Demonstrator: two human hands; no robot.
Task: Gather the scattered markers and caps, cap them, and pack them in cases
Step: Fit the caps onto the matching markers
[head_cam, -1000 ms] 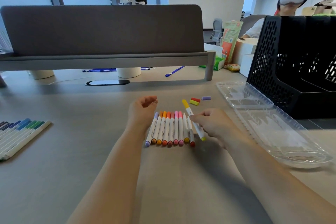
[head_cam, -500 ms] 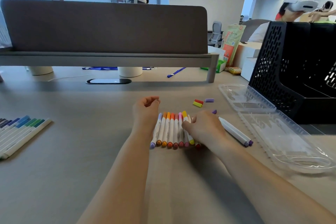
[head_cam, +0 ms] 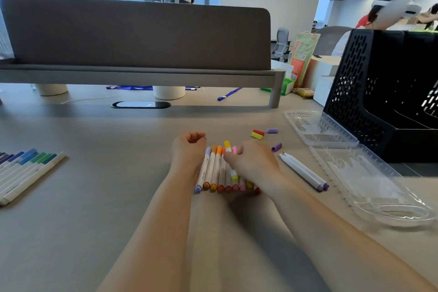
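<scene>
Head view: squaring the marker row (head_cam: 214, 168) on the desk (head_cam: 94, 197).
Left hand (head_cam: 187, 152), clenched empty, braces the row's left edge; right hand (head_cam: 253, 163) covers its right side, grip unclear. Best to press evenly, ends flush.

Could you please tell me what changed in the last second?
The right hand has lowered the yellow marker from its slant onto the marker row and covers the row's right part. The left hand stays curled against the row's left side; loose caps and clear case have not moved.
</scene>
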